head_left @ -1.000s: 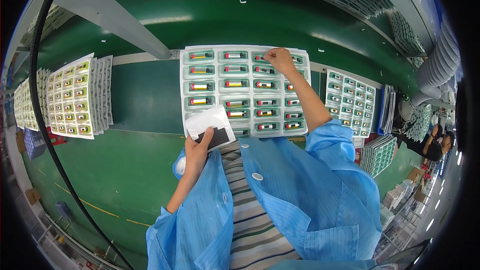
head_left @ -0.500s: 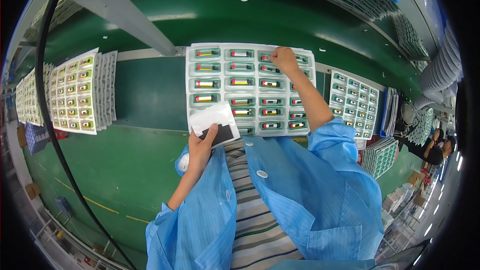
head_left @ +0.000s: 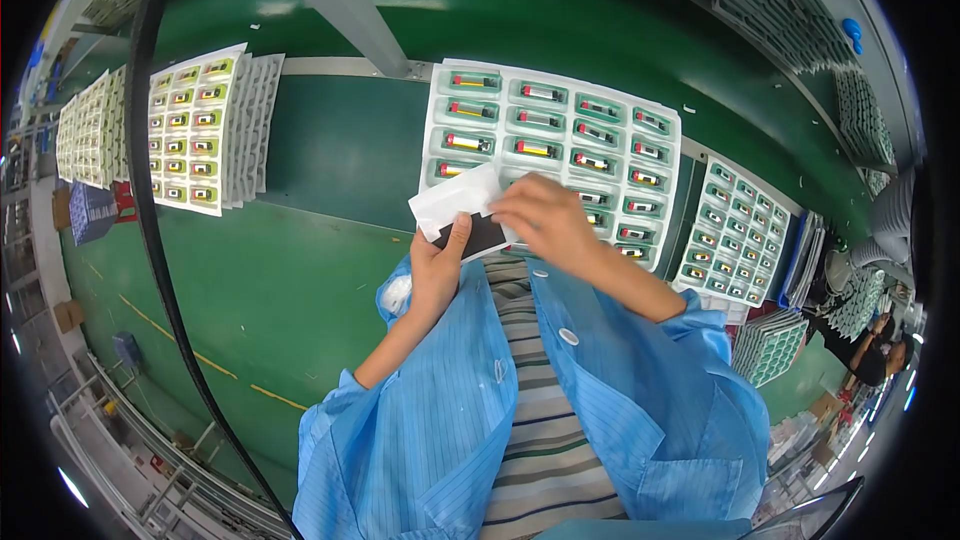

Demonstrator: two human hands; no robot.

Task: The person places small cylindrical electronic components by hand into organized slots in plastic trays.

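Observation:
My left hand (head_left: pixel 437 265) holds a small stack of white sheets with a dark card (head_left: pixel 462 208) just above my chest. My right hand (head_left: pixel 541 220) has its fingers pinched on the right edge of that same stack. Behind both hands lies a white moulded tray (head_left: pixel 560 100) on the green belt, its pockets filled with several small cylindrical parts with red, yellow and green ends. My blue sleeves come in from the lower edge.
More filled white trays lie on the green conveyor: a stack at the left (head_left: pixel 205 130) and another at the right (head_left: pixel 735 230). A grey metal bar (head_left: pixel 335 0) crosses above. A black cable (head_left: pixel 150 190) hangs at left. Another person (head_left: pixel 870 355) works at far right.
My right hand has pulled back from the far right side of the tray and now meets the stack held in my left hand. The view has shifted closer to the tray.

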